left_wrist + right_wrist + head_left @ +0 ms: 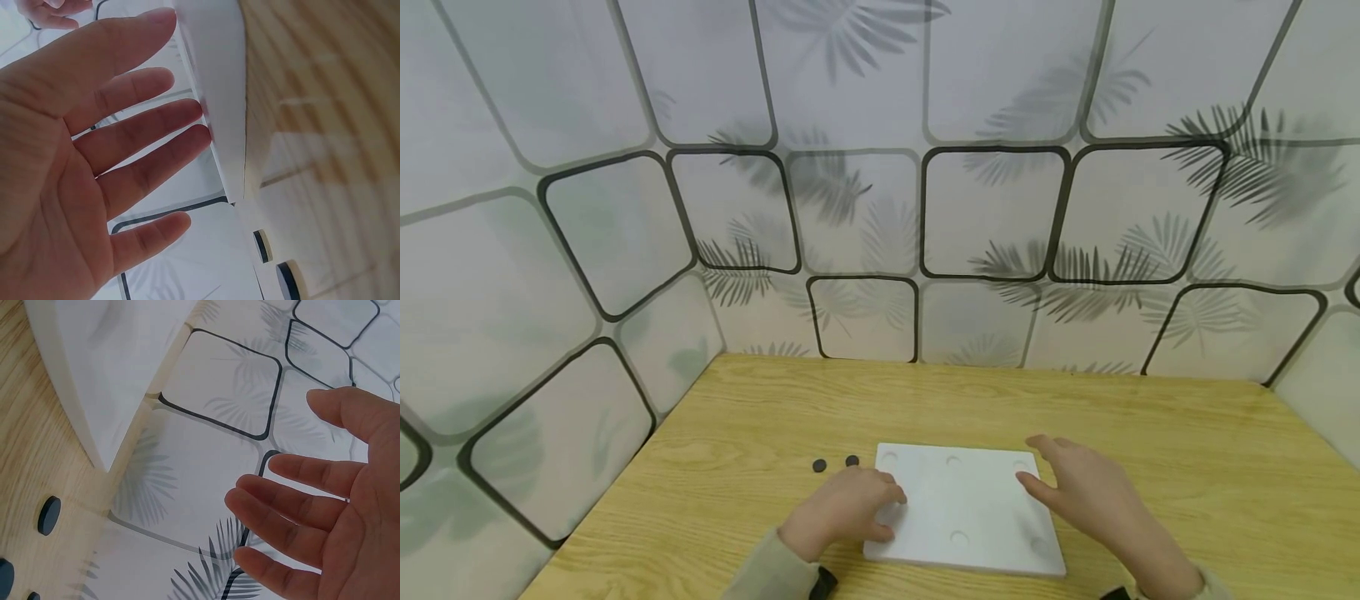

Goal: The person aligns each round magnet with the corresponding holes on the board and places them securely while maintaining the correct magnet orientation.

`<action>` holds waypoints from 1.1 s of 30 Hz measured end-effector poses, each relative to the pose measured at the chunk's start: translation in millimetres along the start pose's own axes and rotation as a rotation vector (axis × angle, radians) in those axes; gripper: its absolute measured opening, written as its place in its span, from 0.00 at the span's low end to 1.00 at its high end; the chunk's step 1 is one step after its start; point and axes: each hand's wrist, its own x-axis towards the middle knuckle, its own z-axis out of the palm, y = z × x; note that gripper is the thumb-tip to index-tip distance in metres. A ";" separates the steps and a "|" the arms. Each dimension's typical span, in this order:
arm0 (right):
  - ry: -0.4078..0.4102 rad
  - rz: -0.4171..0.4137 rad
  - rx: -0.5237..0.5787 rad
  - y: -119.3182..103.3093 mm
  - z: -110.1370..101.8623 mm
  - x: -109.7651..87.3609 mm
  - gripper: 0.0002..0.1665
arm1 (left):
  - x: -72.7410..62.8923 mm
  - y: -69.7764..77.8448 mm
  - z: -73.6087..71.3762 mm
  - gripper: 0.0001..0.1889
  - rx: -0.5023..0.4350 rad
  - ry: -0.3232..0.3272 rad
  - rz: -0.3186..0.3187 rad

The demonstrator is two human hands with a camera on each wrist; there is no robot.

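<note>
A white rectangular board (966,500) with several shallow round recesses lies flat on the wooden table. Over its left edge is my left hand (850,508), fingers relaxed and slightly bent; in the left wrist view the middle fingertips (200,128) are at the board's surface, and contact is unclear. My right hand (1086,487) hovers by the right edge, thumb and fingers apart, holding nothing. Two small black discs (819,466) lie left of the board, one partly behind the left hand. The right wrist view has several black discs (49,515) on the wood beside the board.
The light wood-grain table (760,417) reaches back to a wall covering (865,208) printed with rounded squares and grey leaves. A similar covering (497,333) borders the left side. Dark bands (823,583) show at the sleeve cuffs.
</note>
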 end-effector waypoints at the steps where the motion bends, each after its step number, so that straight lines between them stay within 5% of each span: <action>1: -0.001 0.002 0.000 0.1 0.0 -0.3 0.25 | -0.1 0.1 0.1 0.15 -0.002 0.000 -0.001; 21: -0.003 0.051 -0.026 25.2 0.8 -16.6 0.26 | -1.1 1.8 2.7 0.15 0.031 0.022 0.008; 33: -0.094 0.102 -0.019 36.5 -4.5 -18.9 0.30 | -0.6 2.2 -0.8 0.15 -0.004 -0.023 -0.012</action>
